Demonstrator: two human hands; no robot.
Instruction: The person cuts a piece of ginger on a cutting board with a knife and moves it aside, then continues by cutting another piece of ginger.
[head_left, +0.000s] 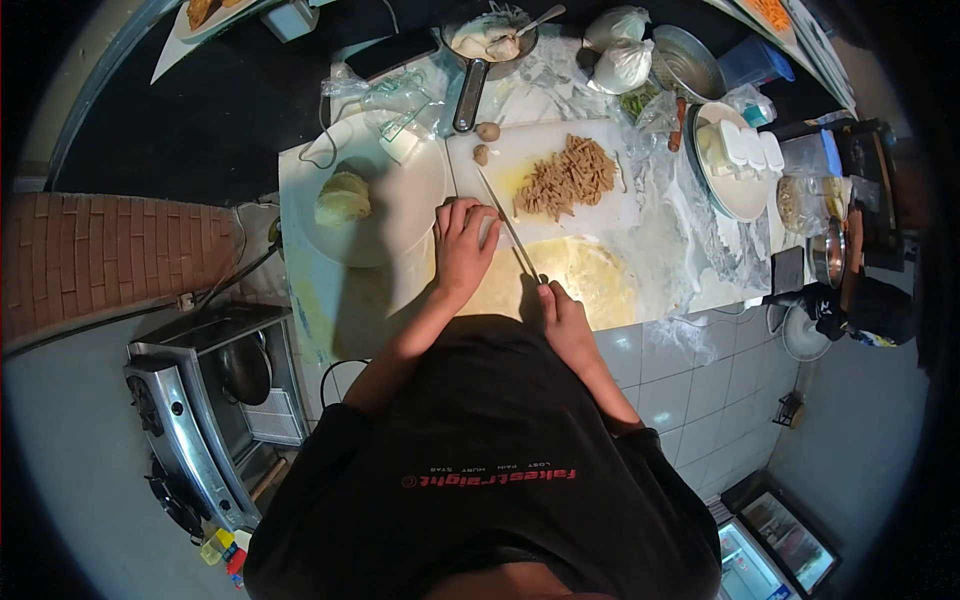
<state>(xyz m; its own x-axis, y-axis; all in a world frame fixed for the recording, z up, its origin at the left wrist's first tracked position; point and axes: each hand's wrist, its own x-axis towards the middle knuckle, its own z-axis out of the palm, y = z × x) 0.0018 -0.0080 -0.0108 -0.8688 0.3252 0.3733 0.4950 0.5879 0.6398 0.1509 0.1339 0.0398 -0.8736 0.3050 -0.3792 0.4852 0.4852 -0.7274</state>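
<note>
Right hand (560, 308) was clamped round the handle of the knife (508, 228). The blade ran off toward 11 o'clock, lying low across the near-left part of the cutting board (520, 140). Can't tell whether the edge touched the board.

Left hand (463, 240) sat at 10 o'clock from the right one. It was flat with the fingers together, gripping nothing, just pressing the board's near-left corner. Its fingertips were just beside the blade.

The brown strips (567, 178) lay in a loose pile mid-board, at 1 o'clock from the left hand and just right of the blade. Two small round pieces (487, 131) sat at the board's far-left corner, by the knife tip.

Further out:
- A yellowish round sheet (595, 275) lay on the worktop (335, 300) at 1 o'clock from the right hand, against the board's near edge.
- A plate (400, 215) touched the board at 9 o'clock, with a pale green lump (343, 198) on it.
- A pan (468, 95) sat at 12, its handle pointing back at the board.
- A plate of white blocks (730, 205) sat at 3 o'clock.

Risks as I judged them:
- The left fingertips were too close to the blade, so a slide or a careless chop could nick them.
- The board sat on crinkled plastic and overlapped the plate, so it could skate under pressure.
- The round pieces could roll off the far edge if the tip bumped them.
- The pile was loose, so a sweep could push strips off the right side.
</note>
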